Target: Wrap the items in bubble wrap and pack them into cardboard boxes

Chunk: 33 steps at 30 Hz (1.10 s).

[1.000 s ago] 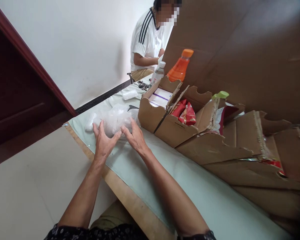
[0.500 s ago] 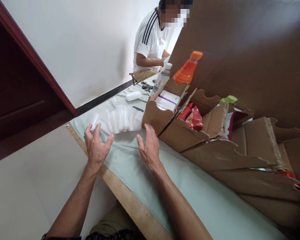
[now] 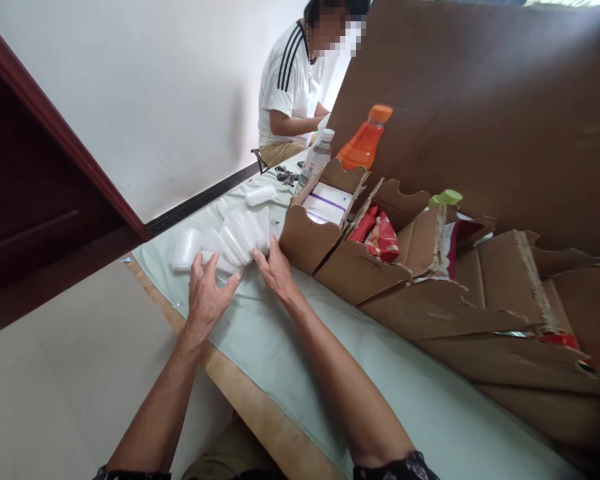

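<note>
A row of clear bubble wrap pieces [image 3: 235,237], bunched side by side, lies on the pale green cloth in front of me. My right hand [image 3: 275,270] is at the row's right end, thumb on the near side and fingers round the end, pinching the wrap. My left hand [image 3: 209,293] is spread at the near left side of the row, its fingertips against or just over the wrap; exact contact is hard to tell. A separate bubble wrap roll [image 3: 187,250] lies to the left, and another small bubble wrap piece [image 3: 261,194] lies farther back.
Cardboard bins [image 3: 307,240] line the right side, holding white-and-purple boxes [image 3: 329,202] and red packets [image 3: 381,235]. Behind them stand a clear bottle [image 3: 317,160], an orange bottle [image 3: 363,143] and a tall cardboard panel [image 3: 470,100]. A person [image 3: 290,87] in a white shirt sits at the far end.
My right hand has moved in to the left and closed on the row's end. My left hand has shifted right, nearer the row. The bubble wrap pieces are squeezed closer and tilted.
</note>
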### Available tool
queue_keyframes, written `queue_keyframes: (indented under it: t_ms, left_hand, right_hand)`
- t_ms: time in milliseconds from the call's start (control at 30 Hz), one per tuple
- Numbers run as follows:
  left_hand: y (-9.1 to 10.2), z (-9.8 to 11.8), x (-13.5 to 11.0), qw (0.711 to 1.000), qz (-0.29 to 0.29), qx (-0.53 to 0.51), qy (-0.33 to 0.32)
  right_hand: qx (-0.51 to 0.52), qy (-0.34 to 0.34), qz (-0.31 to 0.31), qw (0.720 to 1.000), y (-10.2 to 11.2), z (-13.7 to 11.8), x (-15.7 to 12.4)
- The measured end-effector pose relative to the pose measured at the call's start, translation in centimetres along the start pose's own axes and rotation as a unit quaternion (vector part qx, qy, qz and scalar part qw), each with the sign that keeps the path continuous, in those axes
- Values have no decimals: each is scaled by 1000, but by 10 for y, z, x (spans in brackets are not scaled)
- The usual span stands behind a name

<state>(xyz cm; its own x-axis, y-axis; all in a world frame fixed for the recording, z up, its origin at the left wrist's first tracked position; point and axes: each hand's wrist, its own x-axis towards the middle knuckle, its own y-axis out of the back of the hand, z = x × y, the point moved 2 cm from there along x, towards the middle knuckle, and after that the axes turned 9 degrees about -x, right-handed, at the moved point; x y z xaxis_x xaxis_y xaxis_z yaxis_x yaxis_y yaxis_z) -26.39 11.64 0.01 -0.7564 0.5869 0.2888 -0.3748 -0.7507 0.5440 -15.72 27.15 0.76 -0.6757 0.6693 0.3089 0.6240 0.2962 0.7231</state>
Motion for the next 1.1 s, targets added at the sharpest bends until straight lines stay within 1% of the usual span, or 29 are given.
queue_keyframes:
  t_ms: [100, 167, 200, 267, 367, 433, 467, 533, 633, 733, 800, 900, 1000, 1100]
  left_hand:
    - [2, -1, -7, 1000, 6, 4, -16]
    - [3, -3, -12, 1000, 7, 9, -23]
    - [4, -4, -15, 1000, 6, 13, -23]
    - [4, -5, -19, 1000, 4, 19, -21]
    - [7, -7, -24, 999, 6, 18, -28]
    - [11, -8, -28, 999, 10, 15, -40]
    - [13, -8, -32, 999, 12, 15, -47]
    - [17, -9, -40, 998, 14, 13, -59]
    - [19, -7, -53, 997, -1, 3, -74]
    - [19, 3, -52, 995, -14, 11, -102]
    - [17, 12, -40, 993, -29, 37, -111]
    - [11, 26, -11, 991, -62, 93, -73]
    - [1, 39, 16, 989, -79, 123, -36]
    - [-9, 47, 31, 985, -87, 149, -11]
  right_hand:
    - [-17, -52, 6, 998, 7, -3, -25]
    - [-26, -43, 28, 998, 8, -9, -37]
    - [-27, -30, 33, 999, 7, -12, -38]
    - [-26, -14, 23, 999, 2, -15, -32]
    - [-27, -18, 1, 999, 0, -14, -20]
    - [-29, -15, 1, 999, 6, -9, -26]
    - [-30, -11, 3, 1000, 11, -6, -34]
    - [-32, -8, 3, 999, 25, 2, -62]
    - [-48, -20, 0, 999, 52, 16, -117]
    - [-77, -44, 13, 996, 81, 26, -174]
    - [-99, -72, 41, 992, 98, 29, -211]
    - [-133, -113, 93, 980, 116, 28, -267]
    - [-156, -145, 133, 968, 123, 25, -315]
    - [-169, -166, 155, 959, 122, 22, -345]
